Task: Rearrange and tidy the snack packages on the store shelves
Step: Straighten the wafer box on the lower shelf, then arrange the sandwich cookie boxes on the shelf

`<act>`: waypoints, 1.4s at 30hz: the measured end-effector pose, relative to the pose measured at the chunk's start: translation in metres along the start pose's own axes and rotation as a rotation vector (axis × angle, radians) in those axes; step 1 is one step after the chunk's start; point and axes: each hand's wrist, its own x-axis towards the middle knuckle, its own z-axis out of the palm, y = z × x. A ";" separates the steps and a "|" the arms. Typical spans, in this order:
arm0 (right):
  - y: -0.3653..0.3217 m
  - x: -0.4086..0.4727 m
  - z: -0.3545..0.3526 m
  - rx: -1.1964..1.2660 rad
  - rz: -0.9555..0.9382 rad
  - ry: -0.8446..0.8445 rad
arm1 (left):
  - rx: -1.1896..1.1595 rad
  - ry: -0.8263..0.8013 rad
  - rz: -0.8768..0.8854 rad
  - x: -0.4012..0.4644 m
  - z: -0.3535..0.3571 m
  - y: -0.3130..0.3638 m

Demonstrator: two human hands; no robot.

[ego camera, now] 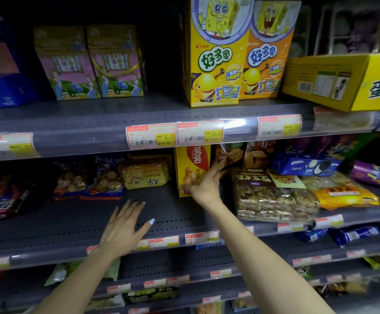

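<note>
Nabati wafer box [192,168]: upright on middle shelf [71,232], just left of brown snack bag [228,156]. Right hand [203,185] grip: fingers spread on box's right edge. Left hand [123,230] grip wide, empty, over bare shelf. Box likely light, stiff cardboard, crushable corners; hold by both side faces.

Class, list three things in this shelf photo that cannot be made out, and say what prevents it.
1. Head view: the top of the Nabati box is hidden by the shelf edge and its price labels.
2. Whether the right hand grips the box: its fingertips are hidden.
3. The yellow carton is cut off by the right edge.
</note>
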 end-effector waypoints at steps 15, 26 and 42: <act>0.005 -0.049 -0.125 -0.088 -0.124 0.042 | -0.528 0.096 0.220 0.021 -0.021 0.186; 0.061 -0.033 -0.212 -0.196 0.058 0.342 | -0.362 0.000 0.414 0.050 -0.025 0.247; 0.121 0.000 -0.295 -0.373 0.031 0.151 | -0.688 0.063 0.237 0.125 -0.011 0.357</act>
